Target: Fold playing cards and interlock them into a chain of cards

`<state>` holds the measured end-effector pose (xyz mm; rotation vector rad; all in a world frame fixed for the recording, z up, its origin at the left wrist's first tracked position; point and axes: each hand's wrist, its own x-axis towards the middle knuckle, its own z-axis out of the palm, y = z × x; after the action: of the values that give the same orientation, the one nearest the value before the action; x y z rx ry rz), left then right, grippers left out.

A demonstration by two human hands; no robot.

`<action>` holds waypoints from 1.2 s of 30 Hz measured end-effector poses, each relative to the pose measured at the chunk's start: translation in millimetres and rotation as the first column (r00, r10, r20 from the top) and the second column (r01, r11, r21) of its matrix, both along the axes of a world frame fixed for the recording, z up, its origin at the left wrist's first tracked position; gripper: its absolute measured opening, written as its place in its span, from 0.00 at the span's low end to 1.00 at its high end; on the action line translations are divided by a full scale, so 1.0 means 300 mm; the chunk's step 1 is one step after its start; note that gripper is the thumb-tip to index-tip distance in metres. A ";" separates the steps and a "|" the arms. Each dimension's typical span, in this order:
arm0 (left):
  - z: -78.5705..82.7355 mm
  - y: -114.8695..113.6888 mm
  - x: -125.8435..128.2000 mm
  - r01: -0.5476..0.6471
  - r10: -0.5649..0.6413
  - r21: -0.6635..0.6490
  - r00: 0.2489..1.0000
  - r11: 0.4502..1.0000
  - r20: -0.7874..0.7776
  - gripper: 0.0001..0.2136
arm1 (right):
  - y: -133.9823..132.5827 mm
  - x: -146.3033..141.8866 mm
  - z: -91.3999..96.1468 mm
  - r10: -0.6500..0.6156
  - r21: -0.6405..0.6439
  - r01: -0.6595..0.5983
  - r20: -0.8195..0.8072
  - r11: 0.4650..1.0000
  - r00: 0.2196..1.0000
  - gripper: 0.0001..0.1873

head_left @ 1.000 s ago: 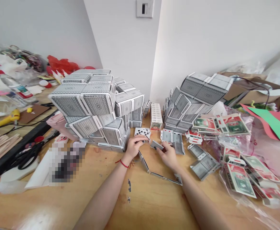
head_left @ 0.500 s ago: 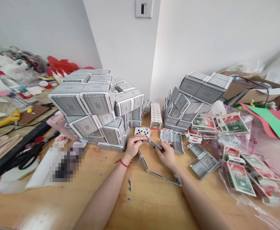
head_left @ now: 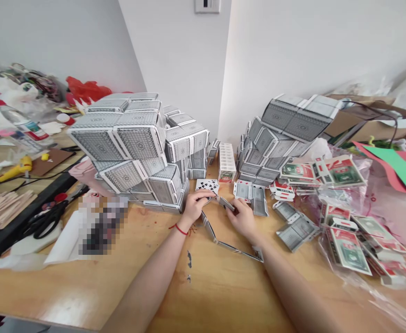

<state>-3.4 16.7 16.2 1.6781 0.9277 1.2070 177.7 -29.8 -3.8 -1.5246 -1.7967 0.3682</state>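
Two hands meet in the head view on the near side of the pack stack (head_left: 227, 162): the right hand (head_left: 242, 216) grasps a small card piece (head_left: 226, 203), tilted more steeply than half a second ago, bringing its end close to the left hand's fingertips. The left hand (head_left: 196, 206) has its fingers curled, but whether its grip pinches anything cannot be told. Farther toward the near side of the pack stack, a folded card strip (head_left: 209, 227) stands with its far end hidden beneath that hand.
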 end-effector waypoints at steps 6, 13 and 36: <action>-0.001 -0.004 0.004 -0.005 0.005 0.009 1.000 1.000 0.016 0.13 | -0.007 -0.004 -0.001 0.006 0.031 -0.006 0.027 0.999 1.000 0.04; 0.007 -0.014 0.003 0.041 -0.042 0.022 0.999 0.999 0.028 0.14 | -0.004 -0.005 -0.008 0.013 0.004 -0.013 0.010 1.000 1.000 0.05; 0.001 -0.028 0.019 0.100 -0.100 0.001 0.991 0.995 0.085 0.13 | -0.011 -0.007 0.024 0.141 -0.007 -0.142 -0.074 0.990 0.987 0.07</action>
<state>2.3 8.3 16.5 1.6379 0.7843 1.1987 175.6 -33.3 3.4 -1.3777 -1.8528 0.4985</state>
